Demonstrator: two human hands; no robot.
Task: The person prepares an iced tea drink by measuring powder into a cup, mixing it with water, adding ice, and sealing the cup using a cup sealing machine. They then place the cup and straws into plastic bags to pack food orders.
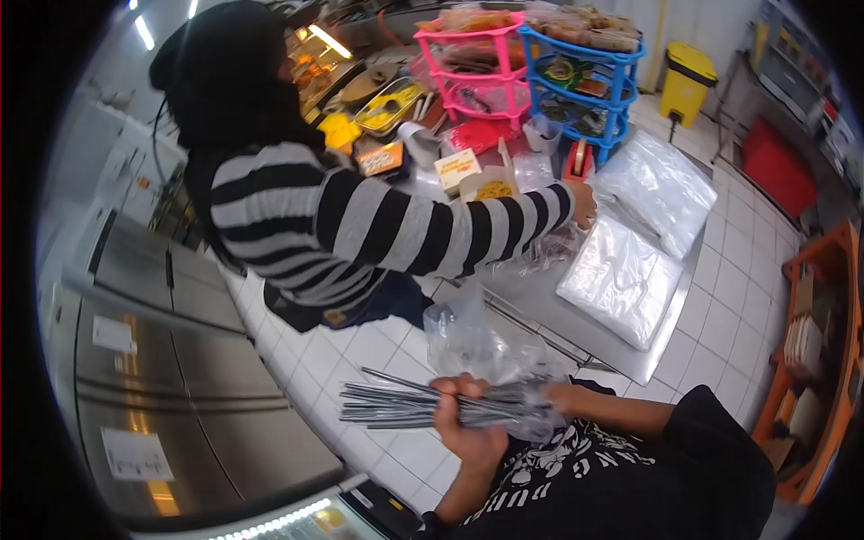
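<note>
A bundle of thin dark grey straws [382,405] points left from my left hand [468,418], whose fingers and thumb are wrapped around it near the middle. The right ends of the straws run into a clear plastic bag [481,337], which is crumpled and hangs beside the metal table. My right hand [560,400] is closed at the right end of the bundle, against the gathered plastic. Its fingers are partly hidden by the bag. Both hands are close to the front of my black shirt.
A person in a striped sleeve [450,234] stands at the metal table [549,301], one hand by stacked clear bags [625,279]. Pink [477,63] and blue shelf racks [585,81] stand behind. Steel fridges [198,378] are left, an orange shelf [823,360] right.
</note>
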